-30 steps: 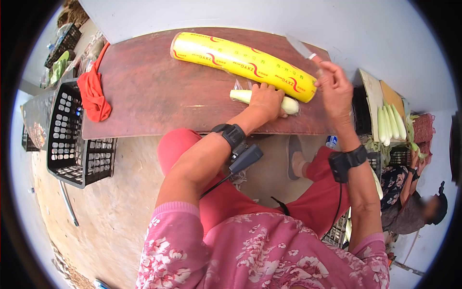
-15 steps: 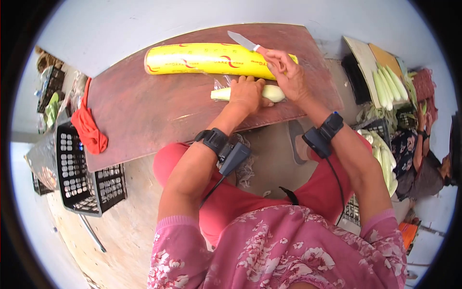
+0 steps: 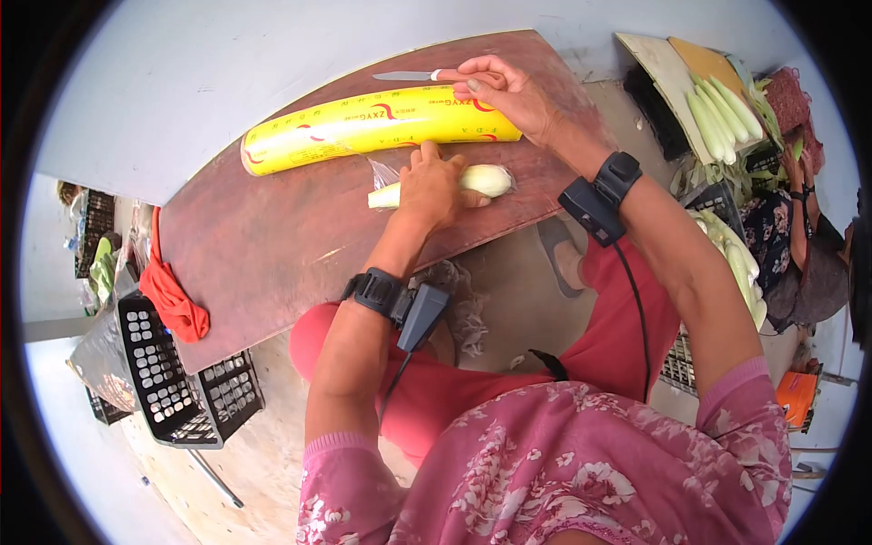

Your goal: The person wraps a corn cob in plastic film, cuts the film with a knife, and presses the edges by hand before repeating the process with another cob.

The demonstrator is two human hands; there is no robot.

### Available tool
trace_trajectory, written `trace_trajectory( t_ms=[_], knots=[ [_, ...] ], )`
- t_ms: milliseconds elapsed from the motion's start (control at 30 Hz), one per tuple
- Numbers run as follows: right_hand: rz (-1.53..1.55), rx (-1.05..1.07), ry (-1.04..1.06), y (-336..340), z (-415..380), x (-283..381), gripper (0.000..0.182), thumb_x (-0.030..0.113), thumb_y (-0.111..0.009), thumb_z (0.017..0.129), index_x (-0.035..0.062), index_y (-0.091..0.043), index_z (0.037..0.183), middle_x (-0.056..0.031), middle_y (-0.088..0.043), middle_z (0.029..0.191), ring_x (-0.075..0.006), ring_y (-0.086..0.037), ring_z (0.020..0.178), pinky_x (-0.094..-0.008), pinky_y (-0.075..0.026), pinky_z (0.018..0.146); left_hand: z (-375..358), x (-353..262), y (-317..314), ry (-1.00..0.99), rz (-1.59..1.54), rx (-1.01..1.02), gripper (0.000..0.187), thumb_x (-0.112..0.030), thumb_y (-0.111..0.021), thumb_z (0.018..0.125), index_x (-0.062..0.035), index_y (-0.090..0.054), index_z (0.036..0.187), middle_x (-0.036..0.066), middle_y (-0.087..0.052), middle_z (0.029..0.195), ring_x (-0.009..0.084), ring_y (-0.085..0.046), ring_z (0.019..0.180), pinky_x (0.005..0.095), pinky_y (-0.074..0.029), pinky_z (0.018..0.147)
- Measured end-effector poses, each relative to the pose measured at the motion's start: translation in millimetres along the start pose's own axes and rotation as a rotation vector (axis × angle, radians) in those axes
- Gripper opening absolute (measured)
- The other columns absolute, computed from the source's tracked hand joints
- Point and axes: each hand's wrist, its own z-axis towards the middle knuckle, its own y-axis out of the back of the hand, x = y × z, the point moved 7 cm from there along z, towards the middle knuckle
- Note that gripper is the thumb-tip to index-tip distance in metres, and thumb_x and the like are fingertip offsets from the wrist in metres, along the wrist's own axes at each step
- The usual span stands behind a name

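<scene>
My left hand (image 3: 431, 188) lies over a long pale green-white vegetable (image 3: 490, 181), fingers wrapped across its middle and pressing it to the table. Clear plastic film (image 3: 381, 173) clings around the vegetable and stands up in a crumpled flap near its cut left end. Just behind it lies a large yellow roll of cling film (image 3: 363, 125) with red print. Over the roll's right end, my right hand (image 3: 513, 91) is open, its thumb and fingers apart on either side of the handle of a knife (image 3: 406, 76). The knife lies behind the roll, blade pointing left.
The reddish-brown table (image 3: 272, 245) has a red cloth (image 3: 173, 295) hanging at its left corner. Black plastic crates (image 3: 163, 363) stand on the floor beside it. At right, pale long vegetables (image 3: 722, 118) lie on a board, and another person (image 3: 795, 227) sits close by.
My right hand has lowered the knife from a tilt above the roll to lying along its far side, and its fingers have spread. My left hand stays on the vegetable. The view has shifted.
</scene>
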Motion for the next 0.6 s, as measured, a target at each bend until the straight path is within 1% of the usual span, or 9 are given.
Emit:
trace_trajectory(
  t_ms=[67,167,267,367,467,600],
  knots=[
    [0.011,0.02,0.011,-0.2,1.4,-0.2,0.021,0.015,-0.054,0.097,0.0062,-0.052,0.116,-0.0104,-0.059,0.129,-0.0149,-0.058,0.11,-0.0281,-0.047,0.098,2.1,0.2,0.4,-0.03,0.022,-0.011,0.063,-0.045,-0.077,0.071,-0.0128,-0.061,0.123,0.018,-0.052,0.116,0.0349,-0.047,0.116,0.0461,-0.038,0.098],
    [0.049,0.04,0.043,-0.9,0.3,3.4,0.022,0.016,-0.055,0.097,0.0059,-0.052,0.116,-0.0103,-0.059,0.128,-0.0145,-0.059,0.108,-0.0282,-0.047,0.097,5.7,2.2,-4.1,-0.06,0.004,-0.008,0.058,-0.045,-0.078,0.069,-0.0102,-0.064,0.114,0.016,-0.053,0.116,0.0334,-0.046,0.117,0.0491,-0.039,0.094],
    [0.082,0.046,0.042,-0.7,-1.6,5.8,0.022,0.016,-0.055,0.097,0.0058,-0.053,0.116,-0.0103,-0.06,0.127,-0.0144,-0.06,0.107,-0.0285,-0.048,0.095,5.2,-1.0,-4.0,-0.094,0.048,-0.039,0.063,-0.044,-0.081,0.066,-0.0072,-0.061,0.113,0.015,-0.053,0.117,0.0333,-0.048,0.116,0.0494,-0.04,0.093],
    [0.096,0.043,0.042,-0.7,-1.2,5.9,0.022,0.017,-0.055,0.097,0.0062,-0.053,0.116,-0.0105,-0.06,0.127,-0.0143,-0.06,0.106,-0.0286,-0.048,0.095,4.8,-4.0,0.0,-0.113,0.056,-0.12,0.065,-0.04,-0.084,0.062,-0.0068,-0.057,0.111,0.013,-0.055,0.116,0.0324,-0.05,0.114,0.0484,-0.041,0.092],
    [0.114,0.038,0.037,-0.7,-1.5,6.4,0.021,0.016,-0.055,0.097,0.0065,-0.053,0.115,-0.0106,-0.06,0.127,-0.0141,-0.06,0.107,-0.0285,-0.048,0.095,8.0,0.7,-3.6,-0.152,0.003,-0.202,0.067,-0.035,-0.086,0.058,-0.0093,-0.054,0.11,0.01,-0.057,0.115,0.0315,-0.052,0.111,0.047,-0.043,0.09],
    [0.109,0.017,0.009,0.5,3.6,-2.0,0.018,0.015,-0.054,0.097,0.0068,-0.053,0.113,-0.0112,-0.06,0.128,-0.0136,-0.059,0.106,-0.0278,-0.048,0.096,7.8,-3.4,-1.7,-0.162,0.042,-0.115,0.059,-0.029,-0.085,0.059,-0.011,-0.055,0.107,0.008,-0.058,0.111,0.0311,-0.053,0.11,0.0453,-0.043,0.089]
  ],
)
